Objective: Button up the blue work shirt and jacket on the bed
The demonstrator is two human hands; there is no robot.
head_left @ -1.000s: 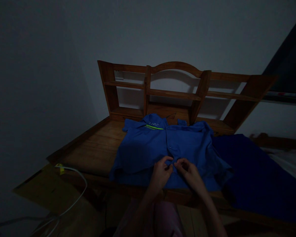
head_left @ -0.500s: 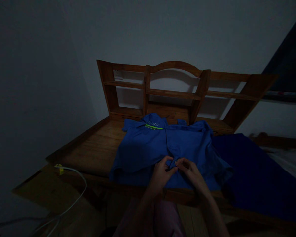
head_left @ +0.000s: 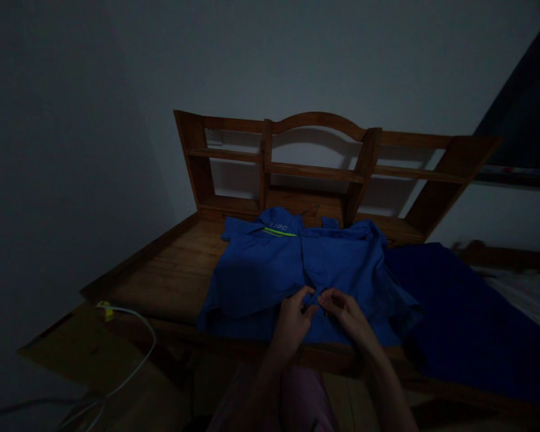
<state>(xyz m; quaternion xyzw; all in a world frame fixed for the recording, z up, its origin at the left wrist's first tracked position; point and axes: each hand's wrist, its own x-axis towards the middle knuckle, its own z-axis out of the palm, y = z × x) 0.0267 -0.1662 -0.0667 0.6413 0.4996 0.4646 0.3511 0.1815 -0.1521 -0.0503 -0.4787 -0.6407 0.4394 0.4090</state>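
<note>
A blue shirt (head_left: 261,270) with pale lettering and a bright yellow-green stripe lies spread on the wooden desk (head_left: 173,264). At the lower part of its front opening, my left hand (head_left: 294,315) pinches the cloth between thumb and fingers. Close beside it, my right hand (head_left: 345,309) grips the edge of the front placket with its fingertips. A button shows on the placket above my hands. What exactly lies between the fingertips is too dark and small to make out.
A wooden shelf unit (head_left: 315,171) stands at the back of the desk against the wall. Dark blue cloth (head_left: 468,324) covers the right side. A white cable (head_left: 139,360) with a yellow tag (head_left: 105,311) hangs over the left front edge.
The fingers of both hands have shifted slightly at the shirt's front opening, with the left thumb drawn in a little. The shirt stays in place, and the view has moved slightly.
</note>
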